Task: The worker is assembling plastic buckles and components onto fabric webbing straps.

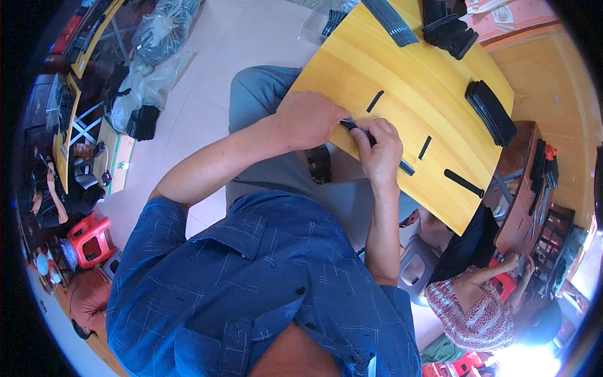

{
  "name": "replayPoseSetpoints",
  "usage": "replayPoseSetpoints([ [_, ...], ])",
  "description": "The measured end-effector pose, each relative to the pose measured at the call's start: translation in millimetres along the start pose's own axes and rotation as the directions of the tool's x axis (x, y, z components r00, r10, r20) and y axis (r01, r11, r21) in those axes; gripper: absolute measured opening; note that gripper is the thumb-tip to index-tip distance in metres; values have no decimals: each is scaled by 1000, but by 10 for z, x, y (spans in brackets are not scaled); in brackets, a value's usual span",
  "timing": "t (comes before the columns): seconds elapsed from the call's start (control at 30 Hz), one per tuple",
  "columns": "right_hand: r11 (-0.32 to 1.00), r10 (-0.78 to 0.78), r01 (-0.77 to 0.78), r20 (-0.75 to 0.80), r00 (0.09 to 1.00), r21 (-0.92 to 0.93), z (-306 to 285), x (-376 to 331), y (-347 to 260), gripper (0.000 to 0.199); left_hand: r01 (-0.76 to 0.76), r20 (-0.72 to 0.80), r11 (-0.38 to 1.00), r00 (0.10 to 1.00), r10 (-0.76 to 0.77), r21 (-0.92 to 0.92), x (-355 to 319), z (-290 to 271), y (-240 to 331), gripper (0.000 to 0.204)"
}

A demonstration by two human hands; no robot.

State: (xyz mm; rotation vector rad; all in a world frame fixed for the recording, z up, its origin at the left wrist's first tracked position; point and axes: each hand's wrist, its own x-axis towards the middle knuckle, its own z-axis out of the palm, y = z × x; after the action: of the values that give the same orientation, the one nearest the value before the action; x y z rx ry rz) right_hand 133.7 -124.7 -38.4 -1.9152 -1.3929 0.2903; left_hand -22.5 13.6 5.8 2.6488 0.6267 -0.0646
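At the near edge of the yellow wooden table (433, 91), my left hand (309, 119) and my right hand (380, 149) meet with closed fingers on a small black strip (347, 124). Most of that strip is hidden by the fingers, so its full shape cannot be told. Beside my right wrist lies a short dark piece (407, 167), partly covered by the hand. Farther in on the tabletop are a short black strip (375, 101), another short strip (425, 147), and a longer black strip with a rounded end (463, 183).
A stack of black pieces (490, 113) sits at the table's right edge. Along the far side are a row of dark strips (391, 24) and a black pile (447, 31). A clear plastic bin (323, 24) stands beyond the table's left edge. A person (474, 308) works at right.
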Motion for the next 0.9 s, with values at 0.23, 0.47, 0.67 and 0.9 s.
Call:
replayPoseSetpoints([
  [0.23, 1000, -27, 27, -3, 1000, -3, 7, -2, 67, 11, 4, 87, 997, 996, -11, 79, 41, -144, 33, 30],
  [0.47, 1000, -12, 11, 16, 1000, 9, -17, 23, 75, 11, 32, 75, 996, 996, -38, 85, 75, -69, -95, 36],
  [0.67, 1000, -11, 11, 49, 999, 10, -60, 63, 23, 11, -113, 35, 993, 993, 112, 30, 117, -2, -172, 34],
  [0.9, 999, 21, -25, 85, 996, 46, -61, 74, -6, 12, -131, 13, 991, 991, 131, -6, 98, 23, -264, 27],
])
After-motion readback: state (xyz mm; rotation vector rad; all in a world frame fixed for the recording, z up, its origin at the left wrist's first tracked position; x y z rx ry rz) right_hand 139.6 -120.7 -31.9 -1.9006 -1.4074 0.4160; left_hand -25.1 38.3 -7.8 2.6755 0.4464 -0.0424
